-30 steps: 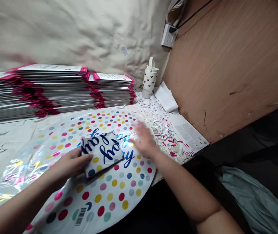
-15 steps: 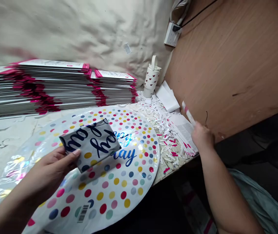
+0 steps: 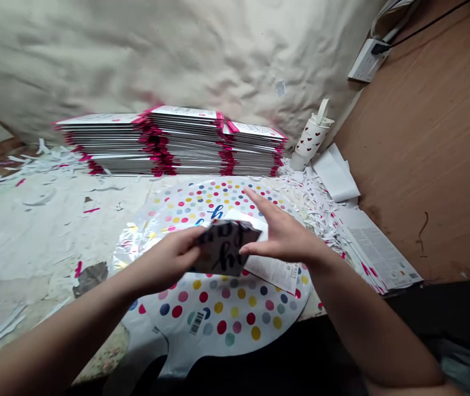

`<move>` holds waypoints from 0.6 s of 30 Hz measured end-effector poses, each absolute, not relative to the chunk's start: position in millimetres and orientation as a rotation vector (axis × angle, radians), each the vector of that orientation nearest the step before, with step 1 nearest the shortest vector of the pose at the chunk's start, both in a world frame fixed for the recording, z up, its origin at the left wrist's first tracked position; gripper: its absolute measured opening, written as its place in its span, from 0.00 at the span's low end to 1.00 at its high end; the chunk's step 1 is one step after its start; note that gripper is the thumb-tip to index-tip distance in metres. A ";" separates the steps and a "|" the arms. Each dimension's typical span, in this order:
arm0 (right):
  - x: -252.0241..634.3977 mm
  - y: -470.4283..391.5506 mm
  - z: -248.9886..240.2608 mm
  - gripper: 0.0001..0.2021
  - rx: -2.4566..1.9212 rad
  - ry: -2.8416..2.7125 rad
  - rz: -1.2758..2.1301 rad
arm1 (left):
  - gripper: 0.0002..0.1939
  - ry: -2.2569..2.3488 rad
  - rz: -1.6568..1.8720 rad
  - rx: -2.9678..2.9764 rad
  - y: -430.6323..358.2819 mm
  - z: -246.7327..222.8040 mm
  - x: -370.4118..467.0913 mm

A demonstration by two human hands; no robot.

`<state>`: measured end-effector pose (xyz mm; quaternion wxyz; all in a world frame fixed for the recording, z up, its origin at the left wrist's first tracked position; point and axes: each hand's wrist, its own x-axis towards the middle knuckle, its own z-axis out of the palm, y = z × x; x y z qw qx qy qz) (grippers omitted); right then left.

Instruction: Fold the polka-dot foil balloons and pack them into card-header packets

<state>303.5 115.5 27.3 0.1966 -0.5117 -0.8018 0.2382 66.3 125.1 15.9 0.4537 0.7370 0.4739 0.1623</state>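
My left hand [image 3: 177,256] grips a folded foil balloon [image 3: 229,250] with dark lettering, blurred by motion. My right hand [image 3: 282,231] is open beside its right edge, thumb and fingers spread apart; whether the thumb touches the foil I cannot tell. A white printed paper sleeve [image 3: 274,272] lies under both, partly hidden by the folded balloon and my right hand. Beneath everything spreads a large flat round balloon [image 3: 235,311] with coloured dots, blue script and a barcode.
Stacks of white and pink printed sleeves [image 3: 189,146] stand along the back wall. A heart-patterned tumbler [image 3: 310,137], paper shreds [image 3: 321,201] and a pile of printed sleeves [image 3: 383,250] are at the right, by a wooden panel [image 3: 437,165]. A socket strip [image 3: 367,60] hangs above.
My right hand has come from the sleeve pile at the right to the middle. The sleeve it held now lies on the dotted balloon. The folded balloon has turned, and the view has swung left.
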 end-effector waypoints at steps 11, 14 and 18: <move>352.4 190.5 -39.7 0.16 -1.458 -1.201 1.418 | 0.17 0.931 0.109 2.649 84.2 -28.6 163.4; 355.2 192.4 -39.5 0.18 -1.389 -1.151 1.357 | 0.38 0.861 -0.040 2.611 86.2 -60.2 164.4; 356.0 189.2 -32.2 0.19 -1.327 -1.190 1.430 | 0.18 0.389 -0.192 2.390 126.3 -47.3 106.9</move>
